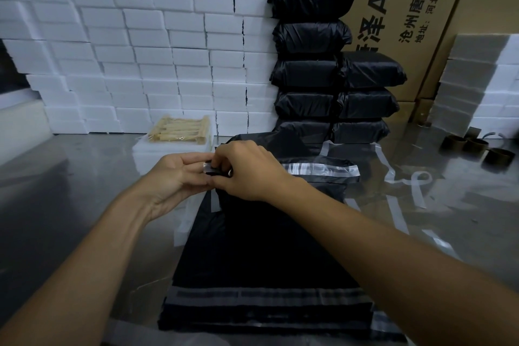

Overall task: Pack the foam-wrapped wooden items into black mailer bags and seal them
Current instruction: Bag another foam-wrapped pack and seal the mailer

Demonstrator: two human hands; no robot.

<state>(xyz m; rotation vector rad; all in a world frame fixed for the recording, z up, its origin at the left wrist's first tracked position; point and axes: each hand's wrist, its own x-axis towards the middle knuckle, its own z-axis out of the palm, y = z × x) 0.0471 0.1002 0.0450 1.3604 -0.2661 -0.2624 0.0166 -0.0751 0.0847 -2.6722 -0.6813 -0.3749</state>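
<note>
A black mailer bag (252, 227) lies in front of me on a stack of empty black mailers (266, 314), with white foam (186, 222) showing at its left side. My left hand (177, 177) and my right hand (247, 171) meet at the bag's top left corner and pinch its flap and clear adhesive strip (209, 168). Wooden items in clear wrap (181, 129) rest on an open foam tray (171, 146) behind my hands.
A wall of white foam boxes (140, 50) fills the back left. Sealed black packages (311, 36) are stacked at the back centre. Peeled clear strips (418, 185) litter the metal table (70, 191) on the right, near empty tape cores (474, 146). Cardboard cartons (421, 8) stand behind.
</note>
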